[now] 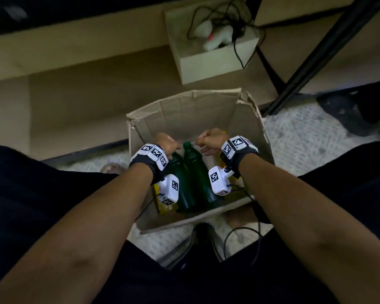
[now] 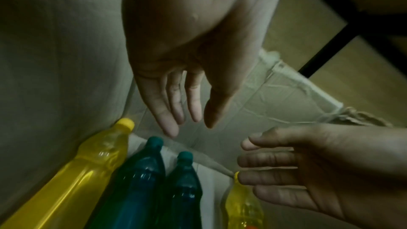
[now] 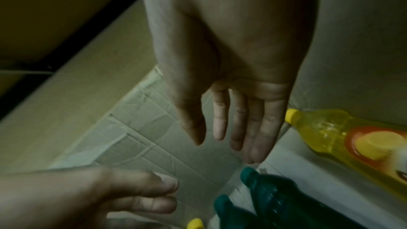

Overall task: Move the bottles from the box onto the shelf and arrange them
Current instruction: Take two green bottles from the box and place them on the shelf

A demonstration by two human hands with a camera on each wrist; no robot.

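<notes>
An open cardboard box point(image 1: 184, 110) stands on the floor between my knees. Inside it lie two dark green bottles point(image 1: 195, 170) side by side, a yellow bottle point(image 2: 92, 166) along the left wall and another yellow bottle point(image 3: 352, 142) along the right wall. My left hand point(image 2: 191, 128) hovers inside the box above the green bottles' caps point(image 2: 155, 141), fingers straight and holding nothing. My right hand point(image 3: 224, 151) hangs beside it, fingers extended over a green cap point(image 3: 249, 174), also holding nothing. In the head view both hands point(image 1: 167, 142) point(image 1: 208, 141) sit close together over the bottle necks.
Light wooden shelf boards point(image 1: 75, 62) run across behind the box. A small white box point(image 1: 215, 62) with cables and a white object sits beyond it. A black slanted metal leg point(image 1: 316, 62) stands at the right. A pale rug point(image 1: 305, 139) covers the floor.
</notes>
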